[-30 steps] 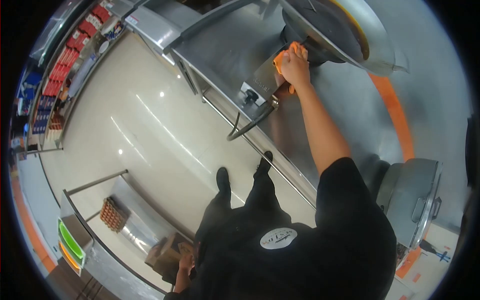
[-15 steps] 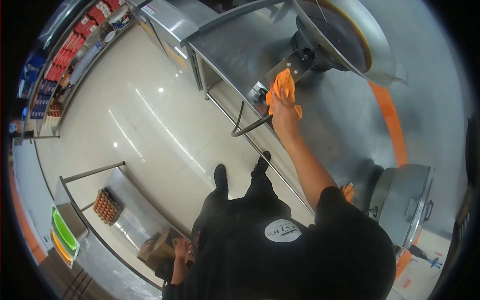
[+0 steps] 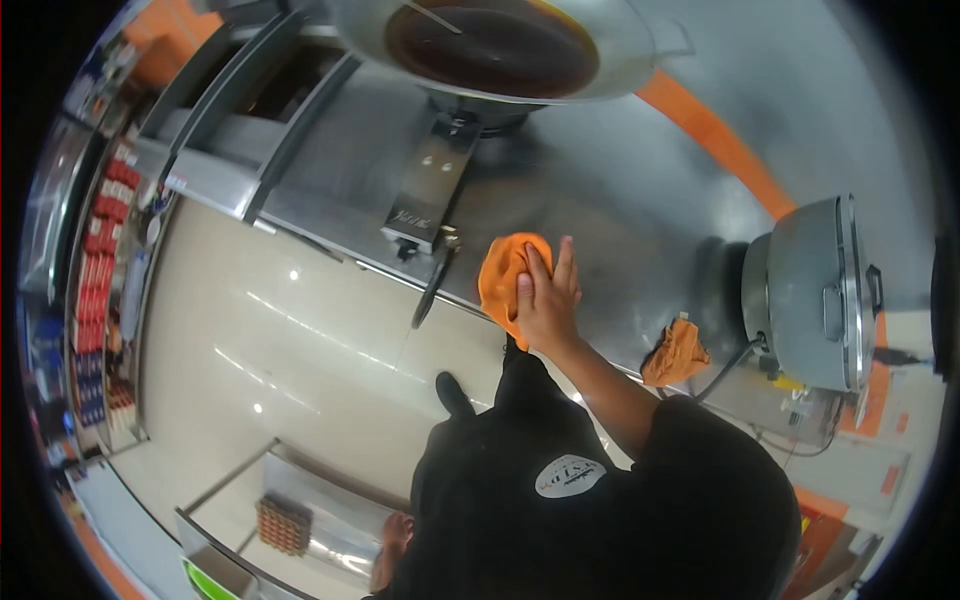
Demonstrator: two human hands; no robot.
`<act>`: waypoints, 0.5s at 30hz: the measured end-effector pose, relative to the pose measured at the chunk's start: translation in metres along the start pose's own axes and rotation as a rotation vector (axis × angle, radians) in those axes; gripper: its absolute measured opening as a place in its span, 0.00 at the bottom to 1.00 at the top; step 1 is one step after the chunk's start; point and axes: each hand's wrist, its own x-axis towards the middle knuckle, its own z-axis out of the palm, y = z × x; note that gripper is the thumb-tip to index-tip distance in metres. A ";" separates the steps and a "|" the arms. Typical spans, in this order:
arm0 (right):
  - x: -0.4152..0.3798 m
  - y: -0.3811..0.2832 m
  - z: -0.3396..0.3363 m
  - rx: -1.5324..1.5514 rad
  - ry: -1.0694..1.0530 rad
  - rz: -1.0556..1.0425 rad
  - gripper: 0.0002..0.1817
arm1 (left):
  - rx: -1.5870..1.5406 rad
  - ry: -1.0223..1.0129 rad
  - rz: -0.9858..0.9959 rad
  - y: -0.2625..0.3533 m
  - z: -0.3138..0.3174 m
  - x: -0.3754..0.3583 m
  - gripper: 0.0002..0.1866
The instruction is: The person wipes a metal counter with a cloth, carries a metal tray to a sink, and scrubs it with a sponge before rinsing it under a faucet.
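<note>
While the right hand (image 3: 545,300) presses flat on an orange cloth (image 3: 503,275), its fingers (image 3: 565,262) lie straight and close together on top of the fabric, not clamped around it. Cloth sits on the stainless counter (image 3: 620,190), near the front edge, just right of the burner's control bracket (image 3: 425,195).

Left hand (image 3: 392,535) hangs low by the hip, partly hidden by the black shirt; can't tell how its fingers stand.

Counts:
- orange cloths: 2. One under the right hand, one crumpled (image 3: 676,352) at the counter edge further right, near the pot.
- wok (image 3: 495,45): 1, dark liquid inside, on the burner at the far end of the counter.
- lidded metal pot (image 3: 815,290): 1, right end of the counter, black cable running from its base.
- gas hose (image 3: 430,290): 1, hanging off the front edge under the bracket.
- egg tray (image 3: 283,523): 1, on a second steel surface behind the person.

Writing: round white badge (image 3: 563,477) on the shirt, letters too small to read, possibly "STD". Small print on the bracket, unreadable. Red packs on shelving (image 3: 100,250) at left, labels illegible.
</note>
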 end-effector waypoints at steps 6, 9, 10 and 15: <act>0.052 0.041 0.066 -0.312 -0.128 -0.042 0.37 | 0.194 -0.214 0.282 0.035 -0.003 0.017 0.14; 0.142 0.072 0.045 -0.339 -0.013 -0.080 0.35 | 0.074 -0.097 0.112 0.065 0.004 0.016 0.18; 0.179 0.092 0.027 -0.351 0.007 -0.053 0.34 | 0.251 -0.128 0.247 0.062 0.002 0.017 0.19; 0.347 0.282 -0.049 -0.517 0.405 0.111 0.30 | 1.098 -0.102 1.216 0.097 0.015 -0.003 0.22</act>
